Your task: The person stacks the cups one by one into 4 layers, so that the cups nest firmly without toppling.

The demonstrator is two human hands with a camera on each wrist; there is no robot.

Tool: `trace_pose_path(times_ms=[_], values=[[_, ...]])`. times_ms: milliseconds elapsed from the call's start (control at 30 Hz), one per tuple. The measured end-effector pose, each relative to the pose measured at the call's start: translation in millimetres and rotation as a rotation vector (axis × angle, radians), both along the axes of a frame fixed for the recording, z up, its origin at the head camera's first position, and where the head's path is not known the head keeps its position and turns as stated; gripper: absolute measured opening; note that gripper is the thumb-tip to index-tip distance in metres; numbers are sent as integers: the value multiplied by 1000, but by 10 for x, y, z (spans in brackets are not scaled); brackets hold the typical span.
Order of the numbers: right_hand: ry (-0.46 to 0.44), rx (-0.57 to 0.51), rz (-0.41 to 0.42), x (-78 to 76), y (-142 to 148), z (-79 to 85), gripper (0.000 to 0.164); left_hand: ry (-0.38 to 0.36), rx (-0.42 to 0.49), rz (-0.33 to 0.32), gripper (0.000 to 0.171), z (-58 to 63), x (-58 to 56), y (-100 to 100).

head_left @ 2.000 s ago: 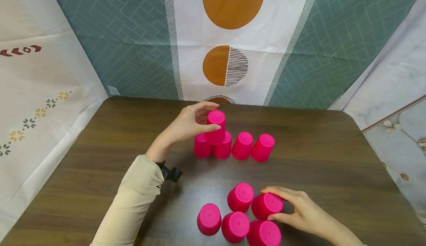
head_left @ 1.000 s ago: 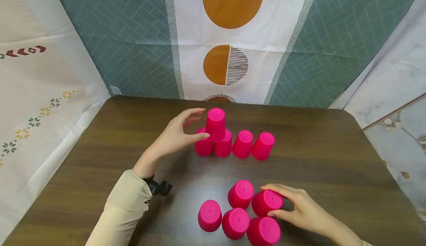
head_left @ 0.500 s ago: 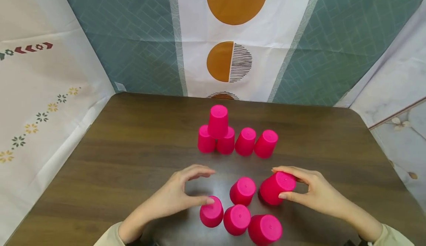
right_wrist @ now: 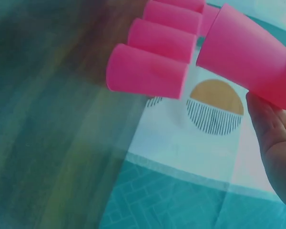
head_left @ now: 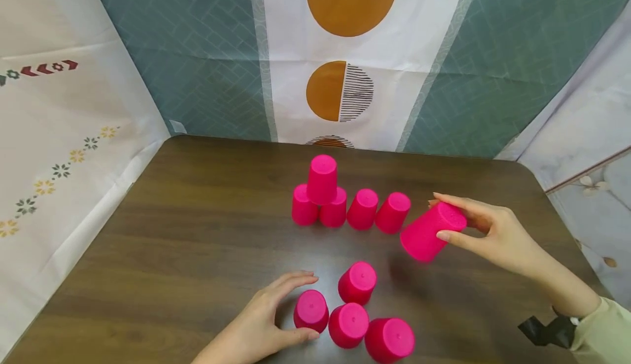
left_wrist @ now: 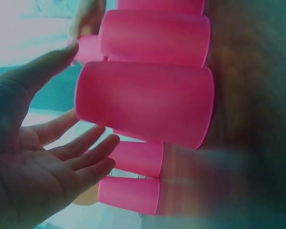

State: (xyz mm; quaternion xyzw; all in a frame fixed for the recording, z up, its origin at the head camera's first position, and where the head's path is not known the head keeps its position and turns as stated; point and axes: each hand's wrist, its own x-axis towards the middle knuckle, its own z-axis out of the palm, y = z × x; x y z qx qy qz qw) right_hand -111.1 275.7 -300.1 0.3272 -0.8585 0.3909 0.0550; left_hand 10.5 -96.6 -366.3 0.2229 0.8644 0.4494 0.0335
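Note:
My right hand [head_left: 508, 238] pinches a pink cup [head_left: 430, 234] near its closed end and holds it tilted above the table, right of the back row. The right wrist view shows this cup [right_wrist: 250, 57] raised with its wide end toward the row. My left hand [head_left: 263, 320] is spread around the left-hand cup [head_left: 311, 310] of the front group. In the left wrist view, the fingers [left_wrist: 93, 152] are loosely extended beside that cup [left_wrist: 143, 102]; I cannot tell whether they touch it. Three more upside-down cups, including the near right one [head_left: 390, 340], stand to its right.
At the back, several upside-down pink cups, one of them the rightmost cup [head_left: 393, 212], stand in a row. Another cup [head_left: 322, 180] sits on top of the two leftmost. The brown wooden table [head_left: 197, 232] ends at a patterned cloth [head_left: 212, 57] behind.
The left hand left the stacked cup at the back and came down to the front left cup. The right hand lifted its cup from the front group and carried it back and to the right.

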Motion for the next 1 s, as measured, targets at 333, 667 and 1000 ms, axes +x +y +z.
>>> trace_pose_path(times_ms=[333,667,1000], values=[[-189,-166,-116,-376,-142,137,62,93,26,79,62,-68,123,76],[-303,-252,-145,-649,-488,133,47,3,108,129,55,-191,145,164],[-283,-264,-140,-824,-739,119,52,84,179,83,48,-286,121,133]])
